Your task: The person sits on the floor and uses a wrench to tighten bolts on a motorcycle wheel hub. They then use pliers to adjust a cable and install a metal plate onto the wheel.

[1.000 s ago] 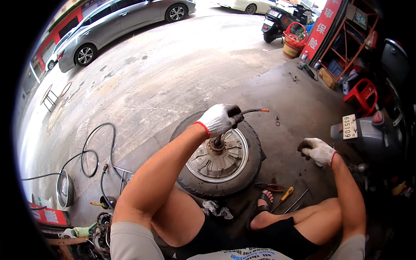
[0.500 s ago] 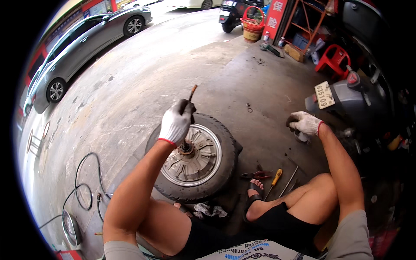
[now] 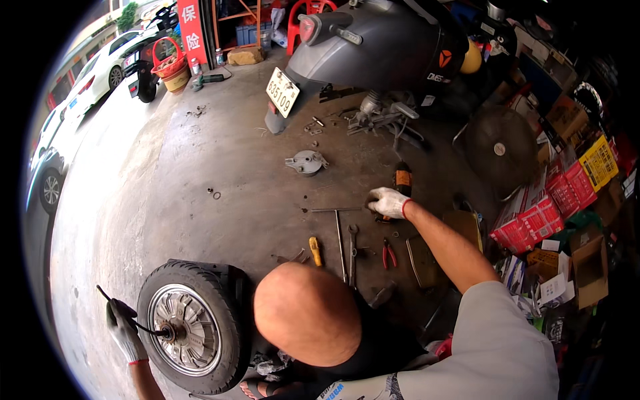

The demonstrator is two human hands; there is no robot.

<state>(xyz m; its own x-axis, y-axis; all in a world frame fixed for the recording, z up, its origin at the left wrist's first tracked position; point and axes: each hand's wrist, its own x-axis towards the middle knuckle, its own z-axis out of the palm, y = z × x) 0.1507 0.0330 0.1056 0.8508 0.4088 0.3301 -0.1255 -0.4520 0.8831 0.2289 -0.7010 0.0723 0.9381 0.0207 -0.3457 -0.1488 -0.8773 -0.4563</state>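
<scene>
At the lower left, the fingers of the gloved left hand (image 3: 123,327) are curled round a thin black cable (image 3: 127,319) that runs from above the hand down to the hub of a wheel (image 3: 193,333). That wheel lies flat on the concrete floor (image 3: 220,153), its tyre black and its metal hub ribbed, just beside the hand. Out on the right, the gloved right hand (image 3: 388,202) rests palm down on the floor with its fingers bent loosely over something small; what they pinch, if anything, cannot be told. Touching or just behind that hand stands a dark can with an orange band (image 3: 402,179). Between the two hands lie tools: a long T-shaped wrench (image 3: 339,230), a spanner (image 3: 352,247), a yellow-handled screwdriver (image 3: 315,251) and red-handled pliers (image 3: 387,253). Farther up the floor sits a round grey metal plate (image 3: 305,162), and beyond it a grey scooter (image 3: 380,47) stands with its rear end raised.
</scene>
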